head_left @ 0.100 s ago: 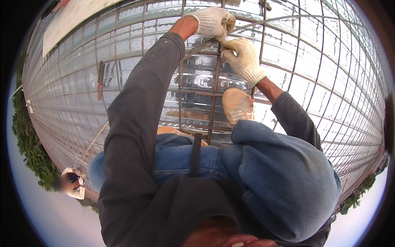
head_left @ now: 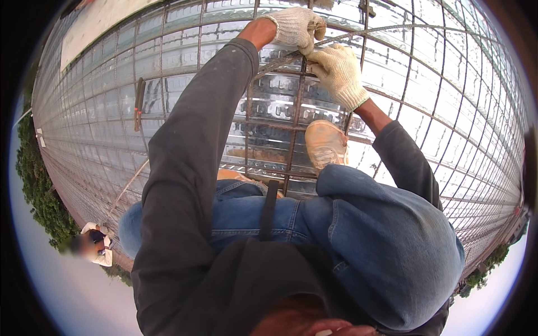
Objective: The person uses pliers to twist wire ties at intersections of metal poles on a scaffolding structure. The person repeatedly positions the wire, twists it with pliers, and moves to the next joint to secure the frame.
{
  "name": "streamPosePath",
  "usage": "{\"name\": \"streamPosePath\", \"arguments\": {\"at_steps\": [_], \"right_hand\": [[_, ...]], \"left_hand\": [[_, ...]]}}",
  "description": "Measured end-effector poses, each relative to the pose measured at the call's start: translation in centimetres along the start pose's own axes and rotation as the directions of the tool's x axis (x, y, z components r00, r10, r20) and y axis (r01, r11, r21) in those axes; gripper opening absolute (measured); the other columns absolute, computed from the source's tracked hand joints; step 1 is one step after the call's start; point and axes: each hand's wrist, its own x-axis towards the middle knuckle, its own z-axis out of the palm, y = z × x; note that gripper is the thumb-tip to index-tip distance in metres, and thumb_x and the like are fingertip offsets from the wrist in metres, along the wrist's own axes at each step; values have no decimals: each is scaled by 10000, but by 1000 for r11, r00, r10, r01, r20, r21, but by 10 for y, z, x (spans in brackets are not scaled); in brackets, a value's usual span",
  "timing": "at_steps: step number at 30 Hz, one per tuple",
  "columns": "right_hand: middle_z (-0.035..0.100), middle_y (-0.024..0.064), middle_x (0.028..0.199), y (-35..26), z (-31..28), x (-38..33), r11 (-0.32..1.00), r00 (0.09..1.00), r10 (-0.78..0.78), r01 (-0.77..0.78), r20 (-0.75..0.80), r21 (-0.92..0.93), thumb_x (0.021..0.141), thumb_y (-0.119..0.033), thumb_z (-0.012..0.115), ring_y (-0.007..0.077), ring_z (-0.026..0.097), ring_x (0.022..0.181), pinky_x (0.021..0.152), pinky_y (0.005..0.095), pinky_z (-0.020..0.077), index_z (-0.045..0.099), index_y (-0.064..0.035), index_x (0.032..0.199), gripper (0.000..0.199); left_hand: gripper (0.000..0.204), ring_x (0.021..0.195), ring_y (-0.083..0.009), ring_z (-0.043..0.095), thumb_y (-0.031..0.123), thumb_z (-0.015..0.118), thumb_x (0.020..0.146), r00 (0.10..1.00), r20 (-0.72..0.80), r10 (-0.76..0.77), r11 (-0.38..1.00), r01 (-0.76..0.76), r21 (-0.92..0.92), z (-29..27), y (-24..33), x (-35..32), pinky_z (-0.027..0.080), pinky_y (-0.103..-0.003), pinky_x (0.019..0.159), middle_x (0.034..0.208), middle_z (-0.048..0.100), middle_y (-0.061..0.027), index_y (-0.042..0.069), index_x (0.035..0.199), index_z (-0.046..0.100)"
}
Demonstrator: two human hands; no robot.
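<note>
From my remote seat I look straight down on a worker crouched on a grid of rusty brown steel reinforcing bars (head_left: 295, 126) laid over shiny corrugated galvanised metal decking (head_left: 179, 61), both arms stretched forward to one bar crossing near the far edge of the deck. The left hand (head_left: 294, 27), in a white knitted cotton work glove, is clenched around the crossing, fingers curled over the bar, which I judge steadies the joint. The right hand (head_left: 339, 75), gloved the same, closes on the same crossing just beside the left one, the two gloves touching; what it pinches is too small for me to tell, perhaps a thin tie wire. The dark grey sleeves run up from the lower edge of the view, and the knees in blue denim jeans (head_left: 386, 241) are bent wide, so the body's weight sits low. A tan, dust-caked work shoe (head_left: 325, 143) is planted on the bars just below the right wrist, I judge to spread load across the mesh. A dark-handled tool with a red tip (head_left: 138, 103) lies on the grid well apart toward the left edge of the deck. Another person in pale clothing (head_left: 95, 246) stands below the deck's left edge, near green trees (head_left: 42, 196)
</note>
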Motion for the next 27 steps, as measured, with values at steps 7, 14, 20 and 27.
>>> {"name": "streamPosePath", "arguments": {"at_steps": [7, 14, 20, 27], "right_hand": [[814, -12, 1067, 2, -13, 21, 953, 991, -122, 132, 54, -274, 976, -311, 832, 247, 742, 1122, 999, 477, 538, 820, -240, 1151, 190], [811, -17, 1102, 11, -21, 36, 876, 938, -341, 340, 58, -341, 969, -344, 828, 243, 749, 1106, 1004, 476, 541, 776, -248, 1221, 274], [795, 28, 1021, 2, -27, 42, 841, 925, -239, 349, 294, -413, 1014, -299, 765, 250, 760, 1088, 993, 469, 548, 798, -191, 1155, 180], [814, 76, 976, -12, -36, 44, 813, 902, -142, 341, 408, -471, 995, -258, 763, 253, 789, 1051, 904, 473, 588, 813, -126, 1000, 141]], "left_hand": [[425, 931, -171, 770, 156, 972, 773, 940, -164, -299, 792, 148, -593, 24, -15, -38, 625, -337, 837, 1002, 807, -57, 37, 1139, 793], [445, 944, -138, 756, 182, 992, 813, 909, -174, -379, 541, 65, -839, 71, -29, -46, 632, -303, 903, 1070, 809, -58, 37, 1174, 776], [267, 1011, -123, 756, 183, 843, 977, 924, -189, -334, 418, -34, -908, 77, -24, -58, 618, -308, 946, 1089, 808, -39, 42, 1194, 779], [296, 1078, -104, 726, 308, 786, 1040, 907, -218, -360, 391, -66, -918, 82, -20, -53, 581, -286, 1006, 1132, 780, 2, 77, 1225, 792]]}}
